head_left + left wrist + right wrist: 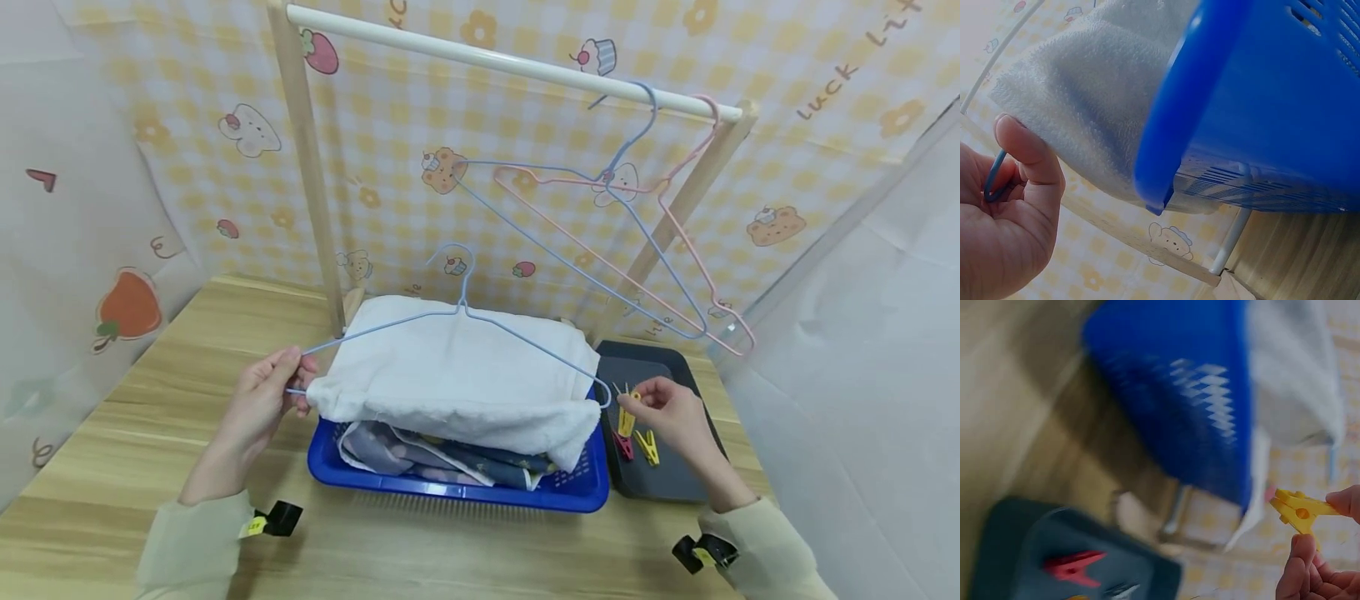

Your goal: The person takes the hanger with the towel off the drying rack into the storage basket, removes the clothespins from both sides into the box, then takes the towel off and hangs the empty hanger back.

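A white towel [457,358] is draped over the lower bar of a blue wire hanger [525,340], above a blue basket [450,490]. My left hand [262,392] grips the hanger's left end, beside the towel's edge. In the left wrist view, bent fingers [1025,147] wrap the wire. My right hand [671,412] pinches a yellow clothespin [1300,509] by its handles, near the hanger's right end. In the right wrist view the clothespin is apart from the towel. The hanger's bar is mostly hidden by the towel.
Patterned grey and dark cloths [420,454] lie in the basket. On the right, a dark tray [671,483] holds red and yellow clothespins. Behind stands a rack with a white rail [480,57], where a blue hanger [652,233] and a pink hanger [693,250] hang.
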A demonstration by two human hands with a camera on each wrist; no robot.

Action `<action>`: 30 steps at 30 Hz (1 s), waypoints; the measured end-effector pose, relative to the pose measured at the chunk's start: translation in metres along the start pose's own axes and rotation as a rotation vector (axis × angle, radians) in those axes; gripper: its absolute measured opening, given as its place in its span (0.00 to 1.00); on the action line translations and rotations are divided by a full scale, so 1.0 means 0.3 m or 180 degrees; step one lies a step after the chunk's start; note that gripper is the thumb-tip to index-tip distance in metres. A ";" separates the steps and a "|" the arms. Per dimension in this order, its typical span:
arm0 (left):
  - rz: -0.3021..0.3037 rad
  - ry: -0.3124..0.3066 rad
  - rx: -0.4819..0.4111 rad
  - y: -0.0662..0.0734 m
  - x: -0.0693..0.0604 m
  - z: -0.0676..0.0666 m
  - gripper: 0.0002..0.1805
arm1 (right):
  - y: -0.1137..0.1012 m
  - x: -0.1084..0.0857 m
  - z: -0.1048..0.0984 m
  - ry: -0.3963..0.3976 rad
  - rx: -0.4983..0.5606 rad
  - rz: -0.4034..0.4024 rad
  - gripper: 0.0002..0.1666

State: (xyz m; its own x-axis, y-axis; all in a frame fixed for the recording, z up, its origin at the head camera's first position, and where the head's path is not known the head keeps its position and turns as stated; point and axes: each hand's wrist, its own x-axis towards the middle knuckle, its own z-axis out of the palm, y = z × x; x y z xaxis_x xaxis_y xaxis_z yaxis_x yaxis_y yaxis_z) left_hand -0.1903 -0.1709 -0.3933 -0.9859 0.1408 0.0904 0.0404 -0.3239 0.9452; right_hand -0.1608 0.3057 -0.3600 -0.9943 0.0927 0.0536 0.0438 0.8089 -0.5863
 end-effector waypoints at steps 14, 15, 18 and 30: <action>-0.0003 0.0012 0.0022 -0.001 -0.001 -0.002 0.18 | 0.311 0.032 0.033 -0.0195 -0.0316 0.0738 0.16; 0.0001 0.0006 0.0018 0.000 -0.001 -0.002 0.18 | 0.324 0.033 0.032 -0.0234 -0.0338 0.0767 0.16; 0.0018 0.0000 0.0012 0.002 -0.003 -0.002 0.18 | 0.352 0.037 0.035 -0.0363 -0.0457 0.0840 0.17; 0.0063 -0.0022 0.0040 0.009 -0.003 0.005 0.19 | 0.434 0.031 0.058 -0.0549 -0.0873 0.0917 0.25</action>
State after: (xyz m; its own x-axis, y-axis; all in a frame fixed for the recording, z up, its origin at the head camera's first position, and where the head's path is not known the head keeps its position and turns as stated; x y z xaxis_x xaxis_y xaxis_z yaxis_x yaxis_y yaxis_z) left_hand -0.1892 -0.1705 -0.3906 -0.9837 0.1410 0.1114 0.0621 -0.3151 0.9470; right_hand -0.1660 0.4018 -0.4499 -0.9383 0.2577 -0.2305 0.3232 0.8907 -0.3197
